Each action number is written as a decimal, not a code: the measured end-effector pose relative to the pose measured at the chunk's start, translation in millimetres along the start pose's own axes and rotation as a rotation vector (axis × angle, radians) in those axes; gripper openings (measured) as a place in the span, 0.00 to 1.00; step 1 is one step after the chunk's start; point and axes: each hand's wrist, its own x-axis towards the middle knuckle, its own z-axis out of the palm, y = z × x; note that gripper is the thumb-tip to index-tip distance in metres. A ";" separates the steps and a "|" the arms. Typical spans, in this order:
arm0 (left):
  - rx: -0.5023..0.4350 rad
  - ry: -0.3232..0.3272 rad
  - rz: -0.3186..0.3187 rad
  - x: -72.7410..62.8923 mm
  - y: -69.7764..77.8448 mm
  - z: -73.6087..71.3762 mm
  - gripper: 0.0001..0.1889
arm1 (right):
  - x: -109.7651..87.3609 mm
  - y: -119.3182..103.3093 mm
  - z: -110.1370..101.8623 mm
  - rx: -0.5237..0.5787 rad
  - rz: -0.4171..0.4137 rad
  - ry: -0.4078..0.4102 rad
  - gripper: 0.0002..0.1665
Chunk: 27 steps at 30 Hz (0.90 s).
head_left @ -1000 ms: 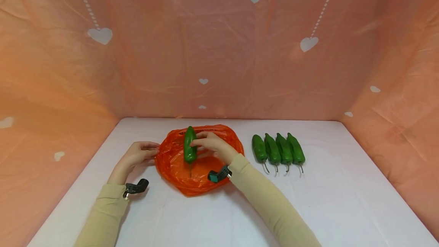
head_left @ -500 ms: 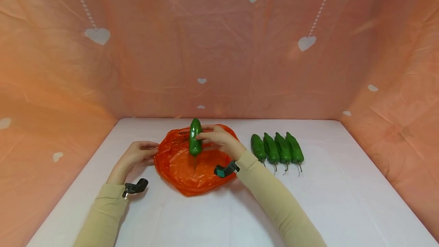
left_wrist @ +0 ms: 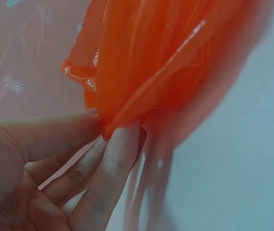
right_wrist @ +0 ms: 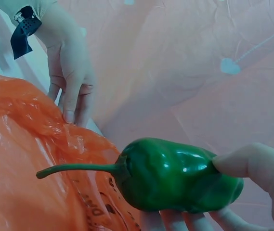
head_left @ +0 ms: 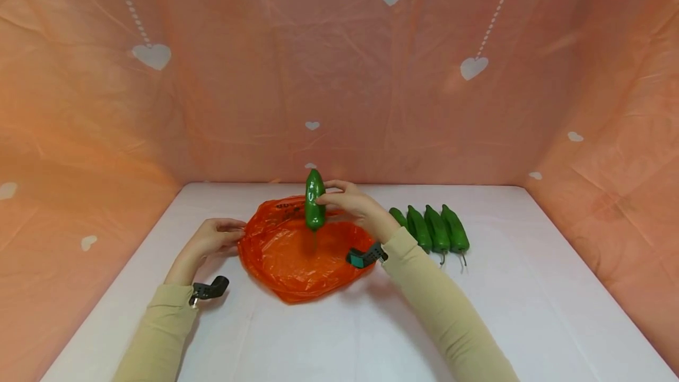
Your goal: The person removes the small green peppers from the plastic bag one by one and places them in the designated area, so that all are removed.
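A wide-mouthed orange plastic bag [head_left: 297, 264] lies spread on the white table. At its left edge my left hand [head_left: 209, 240] pinches the rim; the left wrist view shows the gathered orange film [left_wrist: 141, 62] between thumb and fingers [left_wrist: 112, 173]. Above the bag, toward its back right, my right hand [head_left: 358, 208] grips a green pepper [head_left: 315, 200], held upright with its stem pointing down. In the right wrist view the thumb presses the pepper [right_wrist: 175, 175] from one side, with the fingers curled beneath it.
Several more green peppers [head_left: 437, 230] lie side by side in a row right of the bag; my right forearm partly covers the leftmost. An orange sheet with white hearts [head_left: 392, 105] walls the table [head_left: 318, 341] at the back and sides.
My right hand has lifted the pepper and carried it rightward and back, from over the bag's middle. The left hand has stayed at the rim.
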 end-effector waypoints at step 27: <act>0.026 0.000 0.007 2.5 5.5 2.4 0.21 | -34.9 -31.5 -62.2 -0.104 -0.062 0.056 0.36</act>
